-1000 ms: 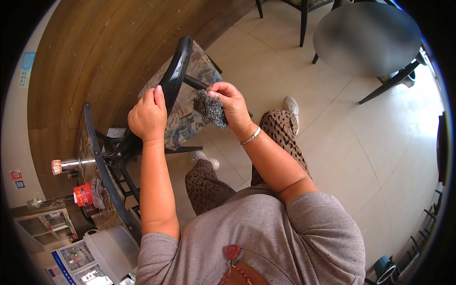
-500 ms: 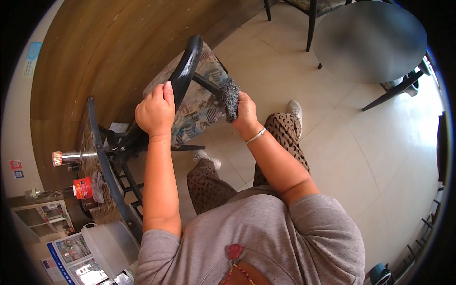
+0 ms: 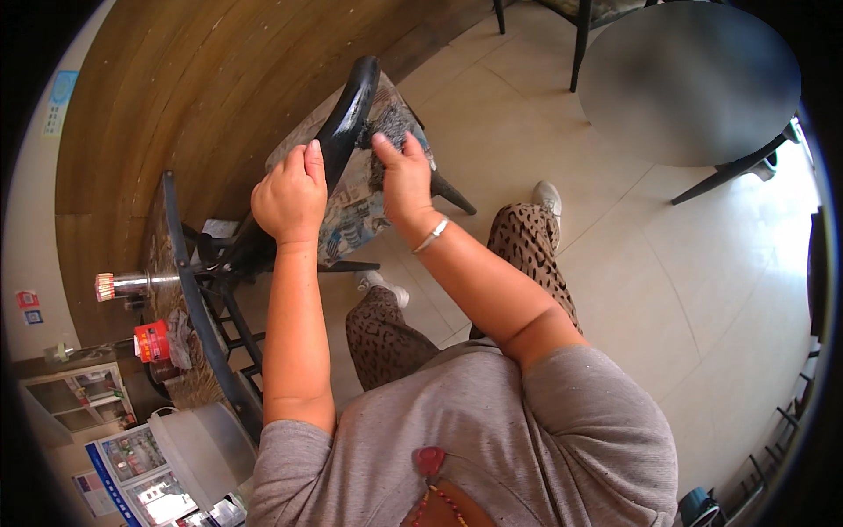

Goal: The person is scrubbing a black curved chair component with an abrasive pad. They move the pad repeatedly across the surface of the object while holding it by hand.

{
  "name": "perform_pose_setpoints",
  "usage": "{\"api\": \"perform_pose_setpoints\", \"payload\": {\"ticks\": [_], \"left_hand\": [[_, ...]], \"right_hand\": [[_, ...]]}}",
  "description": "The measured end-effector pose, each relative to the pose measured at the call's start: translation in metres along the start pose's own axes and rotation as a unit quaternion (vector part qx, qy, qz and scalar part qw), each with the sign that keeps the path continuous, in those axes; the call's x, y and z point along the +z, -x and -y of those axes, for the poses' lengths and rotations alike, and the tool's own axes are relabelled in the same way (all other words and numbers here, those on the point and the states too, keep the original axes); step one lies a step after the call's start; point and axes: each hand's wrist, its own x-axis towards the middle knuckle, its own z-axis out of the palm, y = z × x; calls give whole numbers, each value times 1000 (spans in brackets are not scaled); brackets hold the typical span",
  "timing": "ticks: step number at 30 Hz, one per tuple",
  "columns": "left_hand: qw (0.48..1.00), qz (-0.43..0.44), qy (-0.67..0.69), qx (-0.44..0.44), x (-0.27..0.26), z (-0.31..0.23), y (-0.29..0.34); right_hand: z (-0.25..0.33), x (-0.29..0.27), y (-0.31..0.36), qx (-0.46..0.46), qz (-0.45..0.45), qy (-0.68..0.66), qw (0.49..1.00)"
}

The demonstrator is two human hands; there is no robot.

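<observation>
My left hand (image 3: pixel 290 195) is closed round the curved black top rail (image 3: pixel 353 110) of a wooden chair, which has a patterned fabric seat (image 3: pixel 341 230). In my right hand (image 3: pixel 407 180) is a shaggy dark grey cleaning cloth (image 3: pixel 392 125), pressed against the chair's back where a short bar meets the rail. The thumb lies along the cloth's near side. My fingers behind the cloth are partly hidden, and so is most of the bar under it.
A table with a dark edge (image 3: pixel 195 303) stands at the left, bearing a clear toothpick holder (image 3: pixel 140 286) and a red container (image 3: pixel 151 341). Wood panelling (image 3: pixel 202 88) rises beyond the chair. At far right is a round table (image 3: pixel 689 83). My shoes stand on the tiled floor (image 3: pixel 632 263).
My right hand has slid the grey cloth up and left along the bar toward the top rail, uncovering the bar's lower end. My left hand has kept its hold.
</observation>
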Motion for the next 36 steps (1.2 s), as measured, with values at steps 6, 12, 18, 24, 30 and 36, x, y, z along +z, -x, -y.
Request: {"api": "perform_pose_setpoints", "payload": {"ticks": [6, 12, 18, 24, 30, 36], "left_hand": [[997, -65, 4, 28, 1, 6, 2], [997, -70, 1, 30, 0, 0, 1], [997, -69, 10, 28, 0, 2, 1], [997, -67, 6, 28, 2, 4, 2], [998, -63, 9, 29, 3, 3, 2], [998, -59, 8, 33, 1, 3, 1]], "right_hand": [[-19, 6, 32, -16, 38, -74, 996], [-19, -7, 0, -123, 9, 290, 949], [-8, 3, 3, -52, -67, 204, 975], [-11, 17, 19, -133, -55, 346, 927], [-18, 0, 29, -320, -16, 419, 850], [-3, 3, 19, -311, 27, 395, 864]]}}
